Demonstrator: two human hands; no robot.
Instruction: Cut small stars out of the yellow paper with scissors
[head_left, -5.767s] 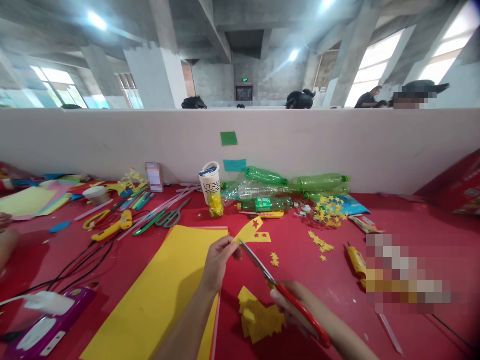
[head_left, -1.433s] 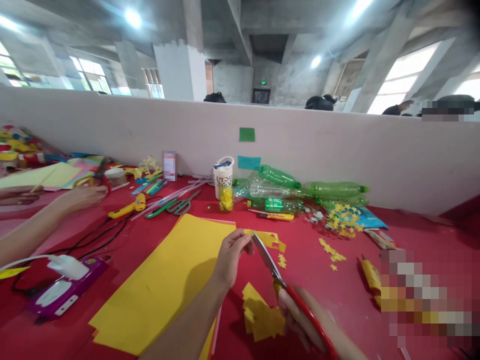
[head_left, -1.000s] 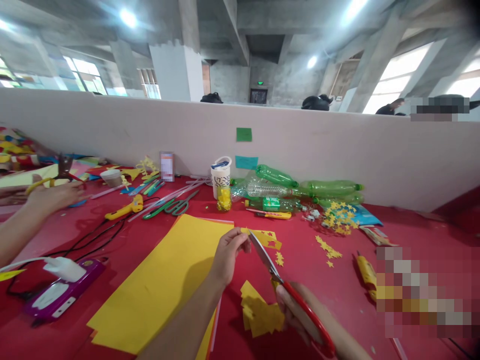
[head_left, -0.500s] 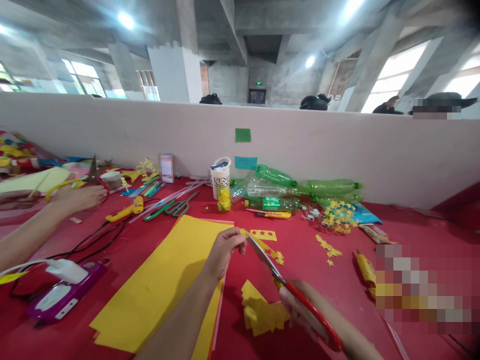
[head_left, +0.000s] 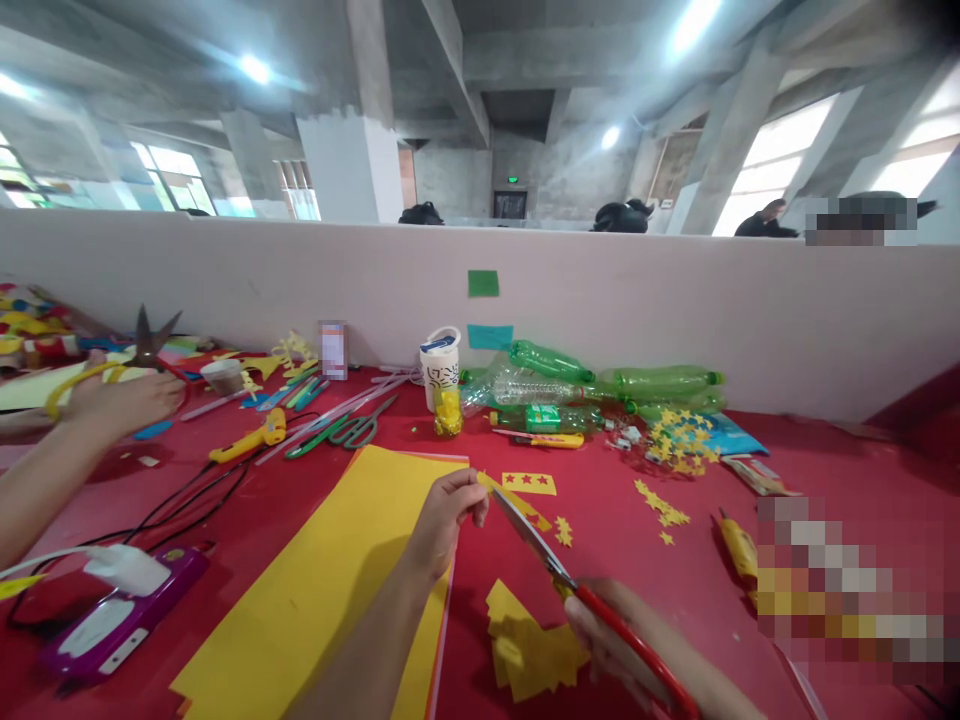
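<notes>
My left hand is closed in a pinch on a small piece of yellow paper; most of the piece is hidden by the fingers. My right hand grips a pair of red-handled scissors, whose blade tips meet the paper beside my left fingertips. Behind the blades lies a yellow strip with star-shaped holes. Small yellow stars lie to the right of the blades. Below them is a pile of yellow scraps. Large yellow sheets lie under my left forearm.
Plastic bottles, a white cup and a yellow cutter are towards the back. Yellow glue guns lie on both sides. A purple power strip sits front left. At far left, another person's hand holds large scissors.
The other person's hand and scissors have moved left. My hands keep nearly the same pose, with the scissors still at the yellow paper. The view has tilted slightly.
</notes>
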